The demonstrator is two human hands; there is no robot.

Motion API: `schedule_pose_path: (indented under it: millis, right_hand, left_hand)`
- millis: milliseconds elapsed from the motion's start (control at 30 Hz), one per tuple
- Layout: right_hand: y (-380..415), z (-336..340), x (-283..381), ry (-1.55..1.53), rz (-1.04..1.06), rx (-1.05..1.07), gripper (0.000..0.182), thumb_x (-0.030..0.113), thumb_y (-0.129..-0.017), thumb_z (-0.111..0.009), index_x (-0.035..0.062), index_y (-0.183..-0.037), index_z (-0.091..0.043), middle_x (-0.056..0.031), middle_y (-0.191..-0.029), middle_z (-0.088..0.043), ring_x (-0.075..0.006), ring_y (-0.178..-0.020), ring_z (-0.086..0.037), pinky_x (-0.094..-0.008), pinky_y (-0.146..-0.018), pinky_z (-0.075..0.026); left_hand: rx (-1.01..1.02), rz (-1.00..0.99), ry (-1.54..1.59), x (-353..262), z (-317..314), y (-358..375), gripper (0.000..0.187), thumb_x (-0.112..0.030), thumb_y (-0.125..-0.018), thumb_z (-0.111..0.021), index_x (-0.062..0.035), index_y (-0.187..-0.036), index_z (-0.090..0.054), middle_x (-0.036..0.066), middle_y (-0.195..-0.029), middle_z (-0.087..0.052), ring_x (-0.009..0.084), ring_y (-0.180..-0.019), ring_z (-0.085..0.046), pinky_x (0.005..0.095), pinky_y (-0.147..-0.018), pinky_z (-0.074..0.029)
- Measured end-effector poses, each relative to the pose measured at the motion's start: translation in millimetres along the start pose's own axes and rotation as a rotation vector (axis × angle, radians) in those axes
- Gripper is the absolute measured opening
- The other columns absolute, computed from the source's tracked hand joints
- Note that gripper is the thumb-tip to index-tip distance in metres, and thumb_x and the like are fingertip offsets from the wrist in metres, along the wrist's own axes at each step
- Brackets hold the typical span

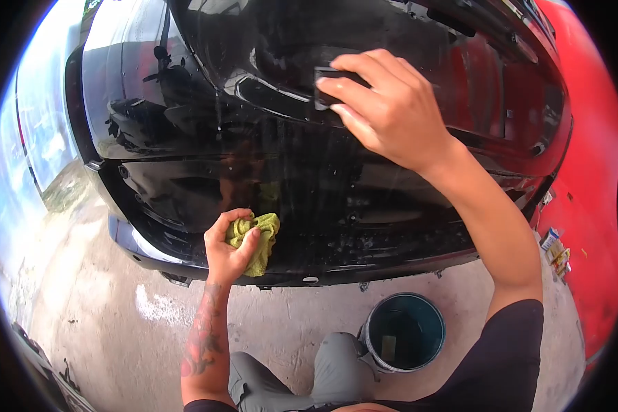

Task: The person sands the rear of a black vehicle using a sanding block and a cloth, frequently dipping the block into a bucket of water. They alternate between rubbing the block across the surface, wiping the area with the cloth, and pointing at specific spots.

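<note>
A glossy black car panel, wet with droplets and streaks, spreads in front of me. My right hand reaches across its upper part, fingers and thumb closed round a small black sanding block. The block's edge sits right at the panel's surface, beside a curved bright reflection. Lower down on the left, my left hand grips a crumpled yellow-green cloth, which bunches out between thumb and fingers over the panel's lower edge. Part of the block is hidden behind my right fingers.
A dark bucket holding water, with a small pale rectangular piece in it, stands on the concrete floor by my knee. To the right is a red vehicle body, with small packages lying close to it.
</note>
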State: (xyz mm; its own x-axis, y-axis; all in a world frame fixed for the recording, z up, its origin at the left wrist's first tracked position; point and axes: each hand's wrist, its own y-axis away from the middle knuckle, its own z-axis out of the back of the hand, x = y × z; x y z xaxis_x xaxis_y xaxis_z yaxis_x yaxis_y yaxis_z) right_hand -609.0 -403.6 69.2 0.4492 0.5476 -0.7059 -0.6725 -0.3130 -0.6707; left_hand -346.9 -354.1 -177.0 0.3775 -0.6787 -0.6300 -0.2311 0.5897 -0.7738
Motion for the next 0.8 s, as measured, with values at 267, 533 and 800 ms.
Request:
schedule_pose_path:
  millis: [267, 533, 800]
  right_hand:
    - [6.6, 22.6, -4.7, 0.019, -0.052, 0.101, 0.022, 0.011, -0.072, -0.08, 0.0126, -0.093, -0.071, -0.0036, -0.102, -0.067, -0.0234, -0.096, -0.066, -0.0378, -0.084, -0.056]
    - [-0.7, 3.2, -7.5, 0.02, 0.025, 0.045, 0.019, 0.01, -0.077, -0.076, 0.0119, -0.096, -0.073, -0.0052, -0.106, -0.069, -0.0226, -0.097, -0.066, -0.0354, -0.084, -0.057]
    - [-5.1, 15.9, -4.0, 0.104, 0.05, 0.133, 0.028, 0.011, -0.076, -0.077, 0.0149, -0.104, -0.076, -0.0045, -0.11, -0.068, -0.0235, -0.099, -0.065, -0.0373, -0.084, -0.057]
  left_hand:
    - [0.011, 0.001, 0.005, 0.2, 1.1, -0.7, 0.033, -0.018, -0.085, -0.08, 0.0005, -0.111, -0.07, 0.008, -0.093, -0.072, 0.0132, -0.083, -0.066, 0.0285, -0.079, -0.053]
    - [-0.003, -0.013, -0.005, 1.4, -0.4, 0.1, 0.032, -0.018, -0.084, -0.08, -0.0006, -0.109, -0.07, 0.007, -0.091, -0.072, 0.0134, -0.082, -0.066, 0.0288, -0.078, -0.052]
    - [-0.003, -0.013, 0.025, 2.0, 2.1, 1.1, 0.034, -0.018, -0.083, -0.081, -0.0007, -0.11, -0.07, 0.007, -0.09, -0.072, 0.0133, -0.081, -0.066, 0.0283, -0.077, -0.053]
